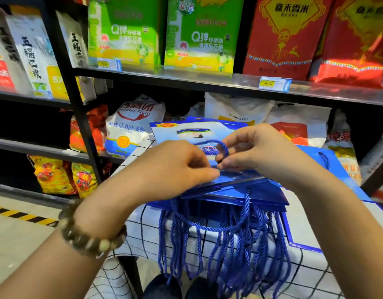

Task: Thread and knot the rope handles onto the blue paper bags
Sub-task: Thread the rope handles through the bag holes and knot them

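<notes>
Rope loop [223, 146] is pinched at both ends, with left hand [175, 167] and right hand [258, 152] curled round it, just above the blue paper bags [266, 192]. The bags are stacked flat on the checked-cloth table [307, 275], their top face partly hidden by the hands. Rope handles [229, 249] are draped off the near edge. Flour sack [132, 126] and shelf [207, 79] are seen behind.

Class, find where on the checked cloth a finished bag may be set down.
Bare cloth lies right of the hanging rope handles; a narrower strip left of them. The middle is crowded: stacked blue bags under the left hand and right hand, pinching a rope.
</notes>
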Demonstrator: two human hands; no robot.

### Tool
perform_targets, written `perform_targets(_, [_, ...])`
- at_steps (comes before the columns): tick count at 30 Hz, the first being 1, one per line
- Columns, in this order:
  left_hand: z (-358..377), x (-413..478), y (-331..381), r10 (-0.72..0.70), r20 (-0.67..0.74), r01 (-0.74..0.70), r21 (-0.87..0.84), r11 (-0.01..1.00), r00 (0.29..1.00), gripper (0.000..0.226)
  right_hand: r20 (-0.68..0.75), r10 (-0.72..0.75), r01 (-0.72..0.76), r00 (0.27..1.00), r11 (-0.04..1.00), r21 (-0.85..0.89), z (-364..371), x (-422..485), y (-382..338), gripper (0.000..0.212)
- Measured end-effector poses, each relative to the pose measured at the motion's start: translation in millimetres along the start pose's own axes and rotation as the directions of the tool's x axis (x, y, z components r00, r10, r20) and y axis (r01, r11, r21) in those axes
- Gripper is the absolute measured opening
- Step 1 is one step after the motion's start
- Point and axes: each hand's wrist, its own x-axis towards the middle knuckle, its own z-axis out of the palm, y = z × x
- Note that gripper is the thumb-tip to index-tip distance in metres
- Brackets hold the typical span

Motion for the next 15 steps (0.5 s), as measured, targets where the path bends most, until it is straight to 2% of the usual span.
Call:
perform_targets(4, [7.7, -19.5, -0.5, 0.006, -0.011, -0.005, 0.11, 0.994, 1.0, 0.026, 0.035, -0.028, 0.03, 0.999, 0.997, -0.072, 4.5, 1.6, 1.2, 0.02])
perform_targets(8, [7.6, -22.9, -4.7, 0.015, -0.056, -0.013, 0.033, 0.999, 0.998, 0.019, 0.078, -0.028, 0.037, 0.997, 0.992, -0.121, 13.0, 2.8, 2.1, 0.02])
perform_targets(15, [8.3, -25.0, -5.4, 0.146, -0.093, -0.132, 0.139, 0.981, 0.985, 0.026, 0.109, -0.045, 0.07, 0.993, 0.968, -0.239, 15.1, 9.2, 2.6, 0.021])
